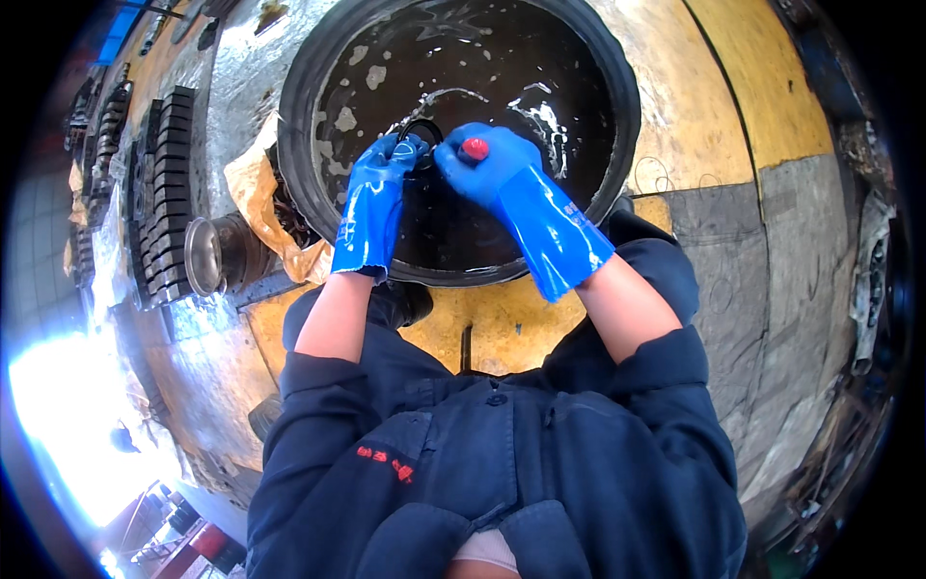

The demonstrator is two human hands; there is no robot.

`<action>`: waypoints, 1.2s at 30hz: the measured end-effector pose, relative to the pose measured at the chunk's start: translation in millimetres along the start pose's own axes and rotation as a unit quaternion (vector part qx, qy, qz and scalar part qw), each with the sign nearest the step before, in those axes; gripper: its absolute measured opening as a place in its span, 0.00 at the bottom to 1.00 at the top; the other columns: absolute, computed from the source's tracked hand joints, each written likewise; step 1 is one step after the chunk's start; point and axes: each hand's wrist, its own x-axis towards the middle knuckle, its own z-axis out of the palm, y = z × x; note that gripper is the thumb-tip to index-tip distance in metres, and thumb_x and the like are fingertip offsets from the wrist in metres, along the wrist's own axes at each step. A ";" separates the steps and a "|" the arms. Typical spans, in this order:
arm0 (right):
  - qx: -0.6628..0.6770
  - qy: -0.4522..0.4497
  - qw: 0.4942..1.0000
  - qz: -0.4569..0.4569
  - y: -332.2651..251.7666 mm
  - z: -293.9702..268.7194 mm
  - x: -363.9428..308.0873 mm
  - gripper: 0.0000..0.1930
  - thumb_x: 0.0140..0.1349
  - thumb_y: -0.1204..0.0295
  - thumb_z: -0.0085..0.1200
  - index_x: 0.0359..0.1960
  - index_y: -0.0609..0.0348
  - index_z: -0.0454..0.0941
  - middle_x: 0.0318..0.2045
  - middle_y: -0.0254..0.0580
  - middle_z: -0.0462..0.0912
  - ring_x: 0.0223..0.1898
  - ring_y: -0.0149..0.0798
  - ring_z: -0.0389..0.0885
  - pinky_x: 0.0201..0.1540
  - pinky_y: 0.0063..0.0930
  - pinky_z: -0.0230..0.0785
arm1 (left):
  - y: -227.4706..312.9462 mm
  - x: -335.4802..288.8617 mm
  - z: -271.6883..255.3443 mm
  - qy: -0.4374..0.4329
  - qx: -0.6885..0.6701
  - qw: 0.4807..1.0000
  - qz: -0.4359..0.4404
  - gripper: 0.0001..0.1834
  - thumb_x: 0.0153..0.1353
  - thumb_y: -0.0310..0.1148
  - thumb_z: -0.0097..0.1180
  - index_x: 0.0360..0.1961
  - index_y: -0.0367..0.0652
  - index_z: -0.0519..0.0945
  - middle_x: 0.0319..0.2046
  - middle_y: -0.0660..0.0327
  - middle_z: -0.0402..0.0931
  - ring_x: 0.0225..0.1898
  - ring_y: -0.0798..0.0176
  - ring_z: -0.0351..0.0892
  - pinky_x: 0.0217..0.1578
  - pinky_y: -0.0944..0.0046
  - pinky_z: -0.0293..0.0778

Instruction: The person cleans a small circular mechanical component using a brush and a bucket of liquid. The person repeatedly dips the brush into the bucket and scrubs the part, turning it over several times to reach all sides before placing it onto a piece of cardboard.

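Both hands gloved in blue, close together over a black tub (294,145) of dark liquid (463,58). Left hand (384,162): fingers pinched on a black ring-shaped part (429,125), which sat at their tips, on the side facing the other hand. Right hand (494,162): fingers clenched round a red-ended handle (474,149), its red tip showing on top of the fist. What the handle led to was hidden below those fingers; whether it touched the ring could not be told. Pale foam patches (375,77) floated beyond the left fingers.

Judgement on handling: wet gloves would likely slip, so the left grip needed to be firm, on the rim, with fingertips clear of whatever lay under the right fist. Short, even strokes from the right seemed wiser than hard pushes; turning the ring by small steps in the left fingers would bring each part of it round. Keeping it low over the liquid, inside the rim, would keep drips in the tub.

Left of the left fingers, outside the tub: a crumpled tan sheet (256,179), a round metal part (203,256), and farther out a row of dark metal blocks (169,193).
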 end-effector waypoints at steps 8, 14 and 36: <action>-0.149 0.059 0.987 -0.020 22.5 22.9 6.9 0.15 0.76 0.49 0.58 0.50 0.38 0.89 0.46 0.41 0.93 0.51 0.55 0.92 0.53 0.50 0.85 | -0.3 4.2 0.9 -0.020 0.004 0.999 -0.038 0.22 0.80 0.45 0.65 0.60 0.35 0.89 0.49 0.58 0.92 0.49 0.64 0.90 0.53 0.62 0.82; -0.013 0.048 0.994 0.099 42.8 6.3 11.5 0.16 0.75 0.54 0.63 0.52 0.48 0.92 0.48 0.45 0.95 0.49 0.51 0.94 0.57 0.42 0.85 | -5.1 7.8 -1.4 -0.004 0.009 0.999 -0.046 0.22 0.81 0.47 0.64 0.58 0.37 0.89 0.50 0.56 0.93 0.52 0.61 0.91 0.54 0.60 0.82; 0.249 -0.031 0.958 0.137 55.8 4.3 9.8 0.25 0.71 0.46 0.66 0.49 0.58 0.93 0.38 0.46 0.94 0.41 0.41 0.91 0.50 0.42 0.81 | -3.0 5.3 -1.4 0.007 -0.082 0.994 0.067 0.21 0.84 0.41 0.61 0.64 0.34 0.87 0.57 0.54 0.91 0.58 0.60 0.89 0.62 0.58 0.81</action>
